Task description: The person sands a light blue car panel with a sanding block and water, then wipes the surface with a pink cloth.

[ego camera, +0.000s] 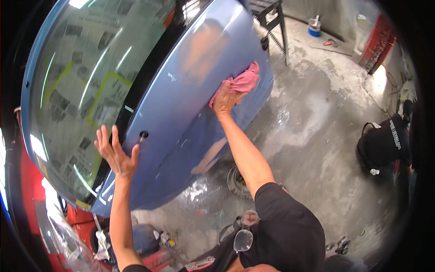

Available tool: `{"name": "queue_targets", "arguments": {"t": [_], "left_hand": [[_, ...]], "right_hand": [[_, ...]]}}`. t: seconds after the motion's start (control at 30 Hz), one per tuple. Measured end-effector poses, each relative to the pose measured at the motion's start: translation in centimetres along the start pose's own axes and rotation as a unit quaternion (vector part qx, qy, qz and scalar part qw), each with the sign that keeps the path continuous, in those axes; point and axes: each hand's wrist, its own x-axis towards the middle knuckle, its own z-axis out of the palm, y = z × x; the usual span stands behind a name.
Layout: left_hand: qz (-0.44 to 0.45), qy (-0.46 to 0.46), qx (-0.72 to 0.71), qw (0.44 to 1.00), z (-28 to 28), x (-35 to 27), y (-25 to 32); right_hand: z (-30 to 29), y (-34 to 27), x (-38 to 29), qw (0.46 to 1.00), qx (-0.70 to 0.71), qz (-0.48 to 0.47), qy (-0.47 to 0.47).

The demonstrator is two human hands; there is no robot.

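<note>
My right hand (226, 100) presses a crumpled pink cloth (245, 81) against the glossy blue panel of a car tailgate (170, 115). My left hand (117, 154) is at the lower edge of the tailgate's window (85, 68), holding nothing, its fingers spread; whether it touches the surface cannot be told. Close to its thumb, the panel has a small round hole (144, 135). Through the glass show printed sheets and yellow-green tape. A dark crease-like line crosses the lower panel, and reflections lie over the paint.
A black stand (272, 20) is beside the tailgate's far end. On the concrete floor (306, 136) are a blue-and-white can (314, 27), a wheel-like disc (238, 182) and a blue rounded container (145, 238). A black bag-like item (384, 146) is at right, red bodywork (78, 214) at lower left.
</note>
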Motion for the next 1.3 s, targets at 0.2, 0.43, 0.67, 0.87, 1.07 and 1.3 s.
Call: {"name": "queue_targets", "arguments": {"t": [0.2, 0.43, 0.67, 0.87, 1.07, 1.3], "left_hand": [[-0.007, 0.013, -0.008, 1.0, 0.6, -0.1, -0.4], [0.001, 0.029, -0.038, 0.999, 0.9, 0.2, 0.4], [0.022, 0.065, -0.031, 0.997, 1.7, -0.7, -1.2], [0.048, 0.11, -0.041, 0.992, 2.7, -0.2, -0.1], [0.059, 0.112, -0.027, 0.992, 3.4, -1.5, -2.4], [0.089, 0.157, -0.038, 0.983, 3.9, 0.0, -0.5]], "right_hand": [[4.2, 1.5, -11.0, 0.995, 0.092, 0.028, -0.011], [7.8, 3.6, -20.3, 0.989, 0.103, 0.087, -0.067], [11.4, -1.9, -36.9, 0.985, 0.133, 0.099, -0.05], [13.4, -2.8, -48.7, 0.993, 0.114, 0.035, -0.029], [8.3, -1.8, -51.4, 0.987, -0.005, 0.068, -0.149], [8.4, 8.3, -33.5, 0.995, -0.005, 0.079, 0.054]]}}
